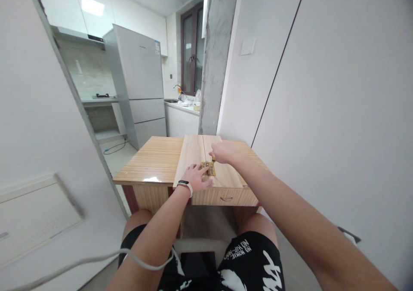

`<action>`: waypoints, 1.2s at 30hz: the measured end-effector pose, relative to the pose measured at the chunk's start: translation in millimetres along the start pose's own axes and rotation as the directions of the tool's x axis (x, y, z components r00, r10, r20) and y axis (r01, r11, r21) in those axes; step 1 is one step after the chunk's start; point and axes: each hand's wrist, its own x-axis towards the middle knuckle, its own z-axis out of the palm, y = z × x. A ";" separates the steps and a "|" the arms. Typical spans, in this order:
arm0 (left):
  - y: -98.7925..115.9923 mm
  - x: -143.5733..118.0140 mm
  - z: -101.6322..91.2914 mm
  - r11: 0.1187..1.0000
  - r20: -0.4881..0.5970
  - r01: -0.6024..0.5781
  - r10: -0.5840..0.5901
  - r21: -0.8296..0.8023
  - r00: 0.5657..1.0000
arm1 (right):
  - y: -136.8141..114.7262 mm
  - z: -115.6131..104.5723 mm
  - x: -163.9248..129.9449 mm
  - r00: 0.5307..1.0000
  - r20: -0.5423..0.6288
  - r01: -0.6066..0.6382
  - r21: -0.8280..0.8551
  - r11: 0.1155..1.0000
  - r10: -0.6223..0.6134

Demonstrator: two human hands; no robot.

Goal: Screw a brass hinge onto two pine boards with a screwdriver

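Observation:
Two pale wooden boards point(192, 151) lie side by side on a small desk, with a dark seam between them. Across the seam sits a brass-coloured hinge point(211, 169), flat against the wood. My left hand point(197, 177) lies spread over the boards, its fingertips touching the hinge's left side and its thumb on the wood below. Closed around the handle of a screwdriver point(213, 159), my right hand point(223, 152) is just above the hinge's right leaf. The tool stands roughly upright, tip down at the hinge; most of its handle is hidden by my fingers.
The striped-grain desk point(151, 157) has a drawer point(226, 197) in front, close to my knees. A pale cable point(97, 258) crosses my left forearm. Behind the desk stand a grey fridge point(142, 63) and a sink counter point(182, 119). A white wall point(322, 88) rises at right.

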 end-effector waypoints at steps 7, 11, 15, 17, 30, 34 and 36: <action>0.4 0.9 -0.3 1.000 -0.016 -0.002 0.003 0.003 1.000 | -4.2 5.8 3.1 0.994 -0.003 -0.105 0.023 0.994 0.106; -0.3 0.8 -0.3 1.000 -0.014 -0.001 0.001 0.001 1.000 | -3.3 6.4 -2.2 1.000 -0.003 -0.016 0.050 0.999 0.016; -1.7 0.9 1.0 1.000 -0.016 -0.009 0.009 -0.001 1.000 | 1.1 5.5 -5.0 0.996 0.029 0.081 0.026 0.996 -0.082; -1.9 1.1 1.3 1.000 -0.009 -0.004 0.004 0.000 1.000 | 3.3 5.4 -5.3 0.996 0.020 0.088 0.013 0.996 -0.088; 0.7 0.5 -0.5 1.000 0.000 0.003 -0.003 -0.001 1.000 | -4.9 -1.3 -0.5 0.996 0.071 -0.064 0.020 0.998 0.063; 0.3 0.6 -1.1 1.000 0.002 0.009 -0.009 0.002 1.000 | -6.1 0.5 -0.3 0.994 0.072 -0.089 0.032 0.996 0.086; -1.1 0.3 0.1 1.000 -0.013 0.004 -0.004 0.004 1.000 | -4.8 0.6 -1.6 0.997 0.056 -0.057 0.050 0.997 0.054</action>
